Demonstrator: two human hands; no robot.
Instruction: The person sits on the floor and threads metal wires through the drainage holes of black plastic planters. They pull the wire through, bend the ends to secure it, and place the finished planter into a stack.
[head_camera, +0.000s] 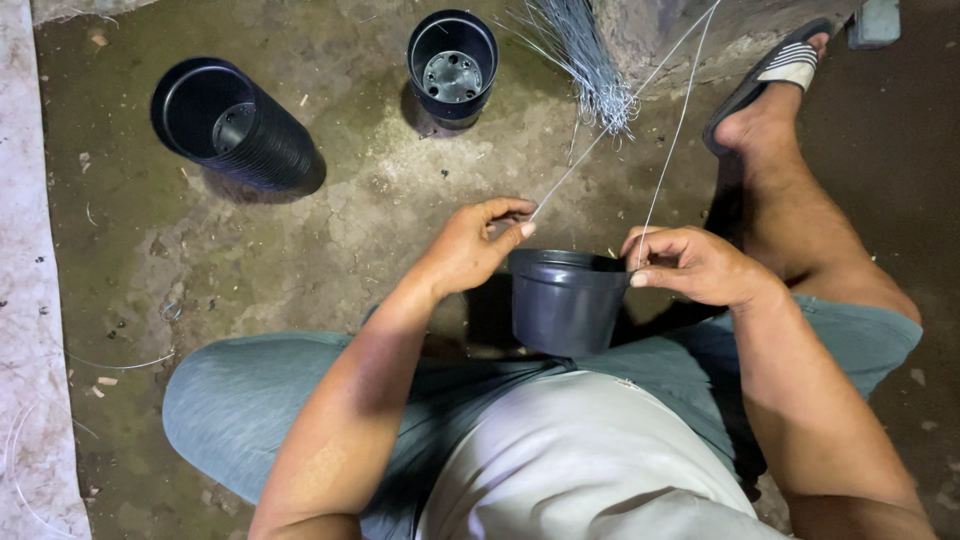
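Both hands are closed in a pinch on thin grey wire: the left hand (468, 248) holds one strand (580, 165) between thumb and forefinger just beside the left rim of a black plastic pot (566, 300), and the right hand (690, 265) pinches a second strand (668, 150) at the right rim. The pot sits in the centre of the frame, between the knees of the person, upright with its mouth open to the top. Its wall is smooth and matte, slightly narrower at the bottom. The two strands rise to the upper right, where a bundle of wires (590, 60) hangs with a frayed, shiny end. In the upper left a stack of black pots (235, 125) lies tilted on its side, and another pot (452, 68) stands upright near the top centre; both are well apart from the hands. Between them the concrete floor (330, 230) is rough, cracked and stained, with bare space. A foot in a striped sandal (775, 85) rests at the upper right.
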